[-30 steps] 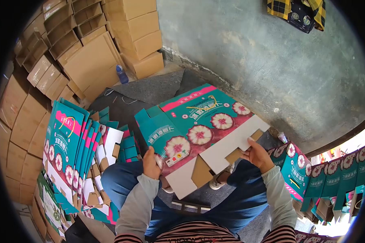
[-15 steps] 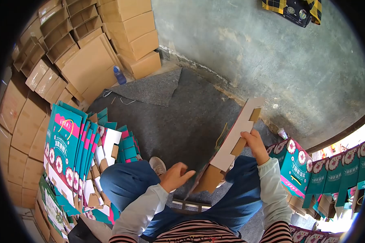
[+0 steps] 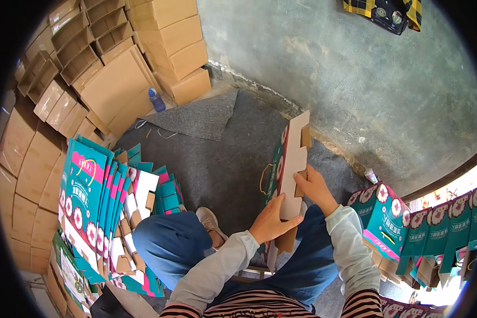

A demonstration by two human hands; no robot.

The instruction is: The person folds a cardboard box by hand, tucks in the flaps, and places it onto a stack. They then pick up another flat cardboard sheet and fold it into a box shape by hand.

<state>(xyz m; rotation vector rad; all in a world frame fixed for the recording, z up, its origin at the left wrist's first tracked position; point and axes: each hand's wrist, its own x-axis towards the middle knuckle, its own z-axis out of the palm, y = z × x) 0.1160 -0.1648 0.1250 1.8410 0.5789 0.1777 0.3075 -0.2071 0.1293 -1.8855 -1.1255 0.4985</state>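
Note:
Between my knees a partly folded carton (image 3: pixel 293 159) stands tilted, its white side flap and brown tabs facing me and its green and pink printed face with a yellow cord turned left. My left hand (image 3: pixel 273 220) lies against the carton's lower part, thumb stretched to the right and fingers on the printed side. Higher up on the right edge, my right hand (image 3: pixel 314 185) grips the flap near a brown tab. The fingers behind the carton are partly hidden.
Flat printed cartons (image 3: pixel 85 196) lean in a stack at left. Folded printed boxes (image 3: pixel 387 220) stand at right. Brown boxes (image 3: pixel 177 42) pile up at the back left, near a blue bottle (image 3: pixel 156 99). A wall (image 3: pixel 323 63) rises beyond.
The carton has swung more upright and moved left. My left hand has come up and right onto it, from beside it. My right hand has shifted slightly left.

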